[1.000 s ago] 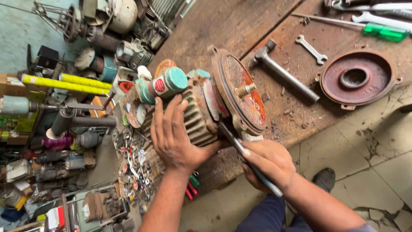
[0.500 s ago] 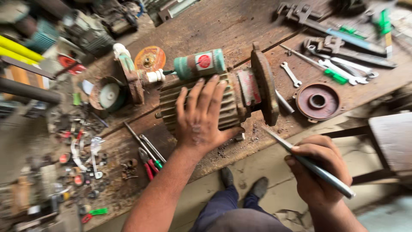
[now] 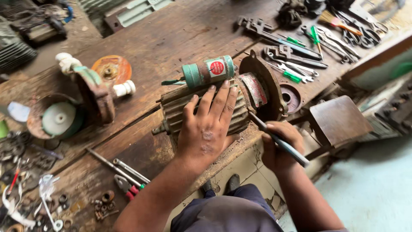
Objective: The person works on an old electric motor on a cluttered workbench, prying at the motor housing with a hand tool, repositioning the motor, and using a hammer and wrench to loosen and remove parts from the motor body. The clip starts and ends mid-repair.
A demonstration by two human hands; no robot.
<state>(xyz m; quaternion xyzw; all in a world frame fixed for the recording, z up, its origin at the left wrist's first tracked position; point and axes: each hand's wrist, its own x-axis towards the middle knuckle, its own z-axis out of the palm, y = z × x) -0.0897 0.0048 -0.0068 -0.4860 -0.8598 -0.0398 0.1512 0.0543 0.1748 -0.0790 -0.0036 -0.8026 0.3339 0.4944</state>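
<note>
Starting at the far left, there's a scatter of small stuff on the wooden workbench (image 3: 171,38): washers, nuts and bits of wire, then a round cover with a pale green disc (image 3: 58,120) lying flat in it, and a rusty end bracket (image 3: 96,96) standing up beside it with white insulators poking off. An orange grinding disc (image 3: 112,68) lies flat just behind. Nearer the front edge sit a long rod and a pair of red-handled pliers (image 3: 128,189), parked out of the way but within reach, I'd guess.

Middle of the shot is the main thing: an old finned electric motor (image 3: 180,107) lying on its side right at the bench's front edge, with a green cylinder capacitor (image 3: 208,71) across the top. The left hand (image 3: 206,129) is spread flat over the fins, fingers wide, palm pressing down. Looks to me like that's purely to stop the motor rolling or sliding while the other hand works on it.

The right hand (image 3: 279,146) is wrapped tight around the handle of a screwdriver (image 3: 277,139), tip angled up into the gap under the round end cover (image 3: 266,86). Low, levering sort of angle, so my read is prying rather than turning a screw.

Further right a small dark cover ring (image 3: 292,98) lies flat, and beyond it wrenches and green-handled screwdrivers (image 3: 294,56) are fanned out along the back.
</note>
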